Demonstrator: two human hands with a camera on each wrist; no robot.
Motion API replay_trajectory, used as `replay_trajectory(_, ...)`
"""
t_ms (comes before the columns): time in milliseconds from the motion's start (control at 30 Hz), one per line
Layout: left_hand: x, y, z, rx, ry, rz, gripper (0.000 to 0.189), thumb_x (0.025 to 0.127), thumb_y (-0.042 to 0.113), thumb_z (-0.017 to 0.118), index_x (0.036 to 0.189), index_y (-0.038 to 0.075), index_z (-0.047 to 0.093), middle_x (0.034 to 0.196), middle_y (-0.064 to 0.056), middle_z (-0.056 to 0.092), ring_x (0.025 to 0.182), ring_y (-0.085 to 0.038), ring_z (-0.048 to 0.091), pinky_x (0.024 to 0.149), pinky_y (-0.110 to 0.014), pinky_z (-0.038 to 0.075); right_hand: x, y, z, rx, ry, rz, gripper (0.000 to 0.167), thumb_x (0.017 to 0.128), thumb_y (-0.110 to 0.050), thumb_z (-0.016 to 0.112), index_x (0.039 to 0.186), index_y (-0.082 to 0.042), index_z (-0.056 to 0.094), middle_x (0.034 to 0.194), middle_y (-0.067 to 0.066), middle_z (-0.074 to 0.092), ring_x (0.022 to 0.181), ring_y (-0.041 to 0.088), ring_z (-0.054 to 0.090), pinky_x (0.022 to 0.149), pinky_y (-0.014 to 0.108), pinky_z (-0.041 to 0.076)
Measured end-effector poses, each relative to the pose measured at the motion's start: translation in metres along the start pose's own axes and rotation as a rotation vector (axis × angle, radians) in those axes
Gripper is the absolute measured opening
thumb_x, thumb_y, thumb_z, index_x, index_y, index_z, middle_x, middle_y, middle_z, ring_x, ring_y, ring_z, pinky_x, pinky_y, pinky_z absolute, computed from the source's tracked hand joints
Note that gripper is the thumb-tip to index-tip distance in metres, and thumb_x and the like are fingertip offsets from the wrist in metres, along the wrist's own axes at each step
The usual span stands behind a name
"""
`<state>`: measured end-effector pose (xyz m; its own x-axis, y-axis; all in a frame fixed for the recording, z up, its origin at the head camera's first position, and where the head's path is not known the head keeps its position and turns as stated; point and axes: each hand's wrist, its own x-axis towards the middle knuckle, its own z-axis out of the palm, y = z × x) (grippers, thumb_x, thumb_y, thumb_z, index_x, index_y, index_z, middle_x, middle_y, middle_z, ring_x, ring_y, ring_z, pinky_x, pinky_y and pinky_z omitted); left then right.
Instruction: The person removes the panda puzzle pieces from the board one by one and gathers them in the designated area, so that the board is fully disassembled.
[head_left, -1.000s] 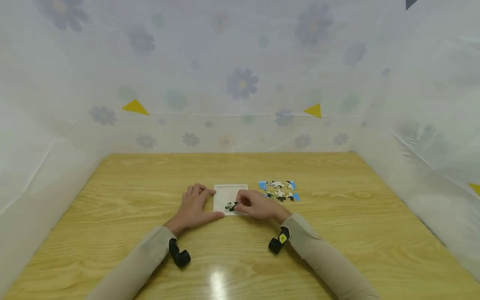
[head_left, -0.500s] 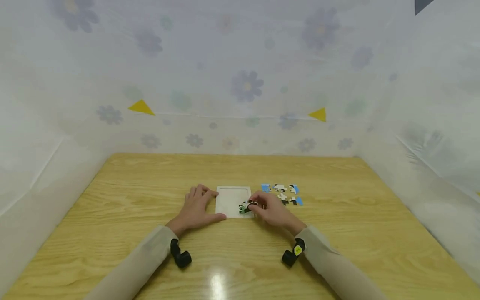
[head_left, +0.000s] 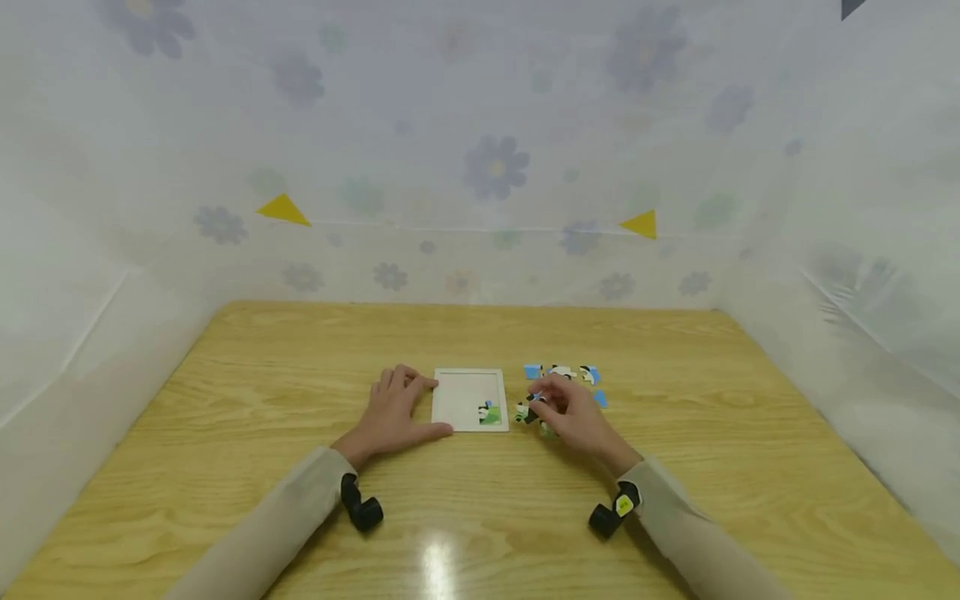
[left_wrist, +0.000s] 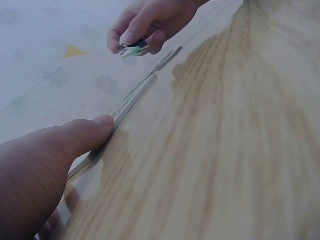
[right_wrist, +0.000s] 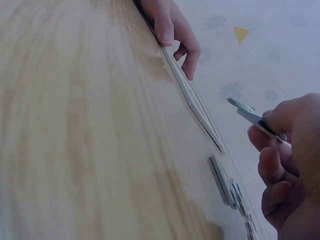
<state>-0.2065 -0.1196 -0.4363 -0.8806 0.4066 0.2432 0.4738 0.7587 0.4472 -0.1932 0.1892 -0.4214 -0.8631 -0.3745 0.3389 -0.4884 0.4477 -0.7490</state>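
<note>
My left hand [head_left: 393,417] lies at the left side of a white square puzzle tray [head_left: 457,400], its thumb at the lower left corner and its index fingertip at the upper left edge. A panda-and-green puzzle piece [head_left: 490,413] sits in the tray's lower right corner. Just right of the tray, my right hand [head_left: 577,417] pinches another puzzle piece [right_wrist: 257,120] between thumb and fingers. In the right wrist view that piece is tilted and raised above the table. The right hand covers part of the loose pieces under it.
Several loose puzzle pieces [head_left: 562,372] with blue, white and black parts lie on the wooden table [head_left: 480,517] right of the tray. Some show at the right hand's lower edge. A white flowered sheet [head_left: 480,250] encloses the table's back and sides.
My right hand has moved right, off the tray, with a puzzle piece in its fingers. The piece in the tray's lower right corner is now uncovered. The left hand stays at the tray.
</note>
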Motion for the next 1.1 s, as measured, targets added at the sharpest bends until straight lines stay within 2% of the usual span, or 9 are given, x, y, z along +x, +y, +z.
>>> replay_trajectory(300, -0.001, -0.001, 0.001, 0.006, 0.003, 0.0, 0.078, 0.073, 0.063, 0.072, 0.133, 0.014, 0.058, 0.122, -0.01, 0.044, 0.109, -0.028, 0.036, 0.089, -0.046, 0.029, -0.016, 0.016, -0.02, 0.008, 0.017, 0.108, 0.011, 0.092, -0.008, 0.064, 0.102, -0.005, 0.062, 0.075, 0.007, 0.063, 0.051, 0.006, 0.049, 0.046, 0.025, 0.041)
replay_trajectory(467, 0.0, -0.002, 0.002, 0.001, 0.001, 0.004, 0.079, 0.074, 0.063, 0.072, 0.134, 0.014, 0.057, 0.123, -0.011, 0.043, 0.109, -0.028, 0.036, 0.089, -0.047, 0.028, -0.022, 0.025, -0.029, -0.006, 0.052, 0.099, 0.007, 0.091, -0.008, 0.065, 0.096, -0.005, 0.061, 0.076, 0.007, 0.066, 0.054, 0.008, 0.052, 0.05, 0.026, 0.044)
replay_trajectory(633, 0.001, -0.002, 0.0, 0.002, 0.006, 0.001, 0.079, 0.073, 0.063, 0.072, 0.134, 0.014, 0.057, 0.123, -0.011, 0.043, 0.11, -0.028, 0.036, 0.09, -0.047, 0.028, -0.027, 0.026, -0.036, -0.043, 0.055, 0.114, 0.007, 0.091, -0.009, 0.066, 0.096, -0.006, 0.063, 0.077, 0.006, 0.064, 0.058, 0.006, 0.05, 0.054, 0.024, 0.043)
replay_trajectory(733, 0.002, 0.0, -0.001, -0.003, 0.0, 0.0, 0.079, 0.073, 0.063, 0.072, 0.134, 0.014, 0.057, 0.123, -0.01, 0.044, 0.11, -0.028, 0.036, 0.09, -0.047, 0.028, -0.031, 0.025, -0.041, -0.079, 0.061, 0.126, 0.006, 0.091, -0.007, 0.066, 0.096, -0.005, 0.063, 0.076, 0.006, 0.064, 0.057, 0.004, 0.048, 0.053, 0.023, 0.042)
replay_trajectory(800, 0.003, 0.0, 0.0, -0.003, -0.003, 0.0, 0.078, 0.073, 0.063, 0.072, 0.133, 0.014, 0.057, 0.123, -0.01, 0.044, 0.11, -0.028, 0.036, 0.09, -0.047, 0.028, -0.032, 0.017, -0.044, -0.1, 0.057, 0.12, 0.006, 0.09, -0.003, 0.065, 0.095, -0.002, 0.063, 0.075, 0.009, 0.063, 0.056, 0.004, 0.047, 0.052, 0.023, 0.041)
replay_trajectory(1100, 0.001, 0.0, -0.002, -0.006, -0.008, -0.016, 0.079, 0.073, 0.063, 0.072, 0.133, 0.015, 0.057, 0.123, -0.01, 0.043, 0.111, -0.028, 0.036, 0.09, -0.046, 0.028, -0.034, 0.035, -0.048, -0.151, 0.048, 0.053, 0.005, 0.088, -0.007, 0.069, 0.092, -0.01, 0.068, 0.07, -0.003, 0.058, 0.054, 0.004, 0.045, 0.05, 0.023, 0.04)
